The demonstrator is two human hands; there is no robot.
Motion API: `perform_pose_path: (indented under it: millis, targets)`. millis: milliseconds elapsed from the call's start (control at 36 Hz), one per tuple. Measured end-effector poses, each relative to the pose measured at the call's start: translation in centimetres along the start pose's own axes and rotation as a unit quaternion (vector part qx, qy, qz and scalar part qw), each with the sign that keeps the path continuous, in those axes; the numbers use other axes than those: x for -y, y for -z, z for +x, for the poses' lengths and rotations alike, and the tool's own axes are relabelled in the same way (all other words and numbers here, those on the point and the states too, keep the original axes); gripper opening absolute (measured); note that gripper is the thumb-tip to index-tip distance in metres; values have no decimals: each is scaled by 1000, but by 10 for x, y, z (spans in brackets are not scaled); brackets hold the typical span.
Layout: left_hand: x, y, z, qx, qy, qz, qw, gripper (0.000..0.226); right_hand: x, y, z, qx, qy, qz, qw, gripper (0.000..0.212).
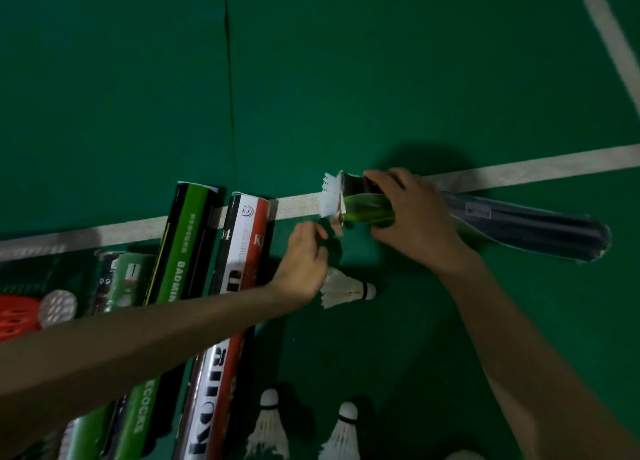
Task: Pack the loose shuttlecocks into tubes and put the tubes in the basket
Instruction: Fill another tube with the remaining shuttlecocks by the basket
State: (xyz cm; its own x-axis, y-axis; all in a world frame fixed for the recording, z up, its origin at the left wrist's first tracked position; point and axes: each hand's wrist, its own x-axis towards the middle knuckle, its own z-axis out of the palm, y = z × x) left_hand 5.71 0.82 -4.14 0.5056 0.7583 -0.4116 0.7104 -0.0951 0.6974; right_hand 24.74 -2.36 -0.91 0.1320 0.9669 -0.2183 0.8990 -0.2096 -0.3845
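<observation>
Right hand [412, 217] fingers wrapped round dark glossy tube [519, 224] near mouth; white feathered shuttlecock [330, 196] protrudes. Left hand [304, 262] fingers curled just beside mouth, grip unclear.

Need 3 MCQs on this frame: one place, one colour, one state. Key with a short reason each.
1. Where is the loose shuttlecock nearest the left hand?
A) in a basket
B) on the floor, right by that hand
C) on top of a tube

2. What colour is the floor?
A) blue
B) grey
C) green

3. What state is the dark tube that the right hand grips?
A) capped
B) open, with white feathers sticking out of its mouth
C) crushed flat

Key:
1 B, it lies on its side on the floor just below the hand.
2 C, the court surface is green with white lines.
3 B, feathers show at the uncapped mouth.
</observation>
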Motion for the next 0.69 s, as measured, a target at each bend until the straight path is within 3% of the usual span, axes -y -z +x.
perform_pose_path:
  millis: [56, 111, 167, 306, 361, 444, 583, 694]
  targets:
    - [7, -8, -10, 26, -31, 52, 998, 29, 1, 2, 0, -7, -12, -6, 1000, 81]
    - [11, -19, -13, 66, -86, 156, 982, 67, 4, 5, 1, -9, -24, -12, 1000, 81]
    - [15, -27, -12, 70, -116, 182, 974, 82, 8, 6, 1, -18, -29, -8, 999, 81]
    - [27, -26, -6, 115, -158, 281, 939, 59, 20, 8, -6, -61, -42, 6, 997, 80]
    - [27, -16, -7, 89, -133, 190, 969, 44, 27, 10, -10, -73, -39, 14, 996, 80]
    - [26, 15, -11, -28, -74, 23, 997, 36, 43, 13, -17, -76, -34, 16, 996, 81]
    - [19, 80, -30, -144, 65, -194, 968, 48, 76, 20, -32, -61, -19, 18, 998, 82]
    - [6, 109, -49, -138, 52, -224, 963, 52, 93, 34, -53, -61, -14, 18, 998, 81]
